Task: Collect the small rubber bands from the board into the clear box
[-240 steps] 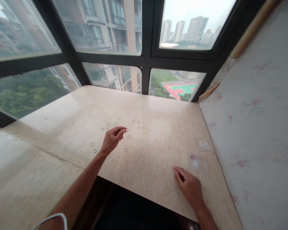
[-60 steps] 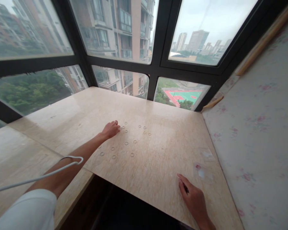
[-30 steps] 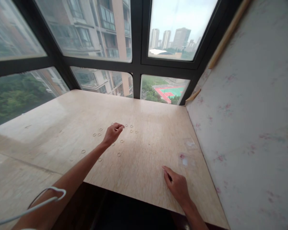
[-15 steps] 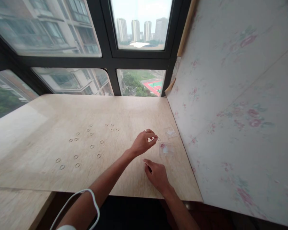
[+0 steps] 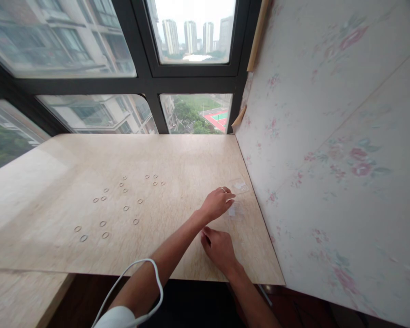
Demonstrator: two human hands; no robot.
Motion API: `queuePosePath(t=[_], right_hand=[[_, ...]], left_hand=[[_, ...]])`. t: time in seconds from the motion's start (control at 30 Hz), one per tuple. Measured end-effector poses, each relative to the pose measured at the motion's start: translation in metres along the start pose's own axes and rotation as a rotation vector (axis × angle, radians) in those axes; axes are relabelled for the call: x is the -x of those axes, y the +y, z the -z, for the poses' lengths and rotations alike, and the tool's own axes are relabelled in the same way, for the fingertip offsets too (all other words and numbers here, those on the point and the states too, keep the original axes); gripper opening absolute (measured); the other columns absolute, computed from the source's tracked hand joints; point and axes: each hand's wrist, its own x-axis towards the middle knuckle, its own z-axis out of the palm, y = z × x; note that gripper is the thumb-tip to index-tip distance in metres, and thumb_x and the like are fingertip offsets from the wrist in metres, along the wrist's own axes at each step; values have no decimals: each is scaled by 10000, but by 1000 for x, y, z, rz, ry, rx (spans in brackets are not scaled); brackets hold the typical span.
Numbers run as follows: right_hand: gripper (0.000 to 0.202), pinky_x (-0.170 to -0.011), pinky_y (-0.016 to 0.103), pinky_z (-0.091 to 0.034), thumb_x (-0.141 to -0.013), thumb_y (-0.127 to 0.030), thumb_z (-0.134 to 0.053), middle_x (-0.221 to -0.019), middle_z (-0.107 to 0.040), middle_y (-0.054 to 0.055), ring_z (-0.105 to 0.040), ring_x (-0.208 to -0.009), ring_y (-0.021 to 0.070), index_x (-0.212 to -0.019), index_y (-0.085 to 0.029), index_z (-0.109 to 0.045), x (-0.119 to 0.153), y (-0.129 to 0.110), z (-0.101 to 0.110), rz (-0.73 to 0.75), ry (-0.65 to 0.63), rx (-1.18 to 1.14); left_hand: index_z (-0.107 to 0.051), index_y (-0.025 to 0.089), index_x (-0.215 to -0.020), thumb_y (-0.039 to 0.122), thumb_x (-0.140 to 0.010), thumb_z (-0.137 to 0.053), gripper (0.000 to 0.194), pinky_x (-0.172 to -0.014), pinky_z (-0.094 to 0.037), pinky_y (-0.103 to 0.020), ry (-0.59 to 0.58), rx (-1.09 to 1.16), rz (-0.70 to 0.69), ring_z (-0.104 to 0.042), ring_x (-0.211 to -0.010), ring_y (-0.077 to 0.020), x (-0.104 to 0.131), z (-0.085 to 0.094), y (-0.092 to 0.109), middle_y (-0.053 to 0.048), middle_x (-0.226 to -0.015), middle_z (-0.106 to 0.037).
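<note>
My left hand (image 5: 219,202) reaches across to the right, a metal ring on one finger. Its thumb and index finger are pinched over a small clear plastic box (image 5: 237,210), partly covering it; whatever they hold is hidden. Just behind lies a second clear plastic piece (image 5: 239,186), flat like a lid. Nearer to me, my right hand (image 5: 220,249) rests on the tabletop with curled fingers, thumb and index together. What is between them, if anything, does not show. Off to the left, several thin rings (image 5: 126,208) lie scattered.
The pale marble-patterned tabletop (image 5: 184,159) runs up to a dark window frame (image 5: 191,84). A flowered wall (image 5: 310,136) borders it on the right. A white cable (image 5: 157,273) loops over my left forearm. The front edge is close to my body.
My left hand has moved right, over the clear box. The thin ring seen at its fingertips before is out of sight now. My right hand stays curled on the table. The view has shifted slightly.
</note>
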Motion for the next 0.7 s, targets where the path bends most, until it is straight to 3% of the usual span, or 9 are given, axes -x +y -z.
queuePosePath(t=[0.17, 0.37, 0.53, 0.7], right_hand=[[299, -683, 239, -470, -904, -234, -433, -901, -740, 37, -688, -754, 168, -1080, -227, -674, 2, 2, -3, 28, 59, -77], [327, -698, 264, -514, -917, -321, -415, -921, -740, 67, -700, -767, 193, -1049, -224, -699, 4, 8, -5, 19, 76, -152], [368, -499, 219, -490, -887, -428, -457, -577, -639, 3, -621, -505, 143, -1040, -184, -687, -9, 5, 0, -144, 12, -388], [409, -399, 190, -426, -867, -456, -488, -518, -523, -40, -534, -432, 110, -1083, -146, -645, -48, -25, 0, -139, -108, -571]], left_hand=[[-632, 195, -1128, 240, -877, -522, 278, -873, -479, -331, 123, 72, 103, -596, -989, -188, 32, 14, -30, -84, -1113, -634], [-637, 198, -1054, 202, -871, -499, 230, -758, -504, -299, 302, 132, 290, -617, -803, -146, 112, 34, -67, -65, -1001, -653], [-641, 195, -979, 175, -868, -485, 192, -750, -491, -297, 440, 103, 449, -605, -799, -151, 173, 40, -81, -51, -937, -660], [-642, 200, -923, 147, -844, -499, 171, -725, -480, -298, 531, 135, 509, -594, -775, -158, 196, 39, -88, -45, -856, -655]])
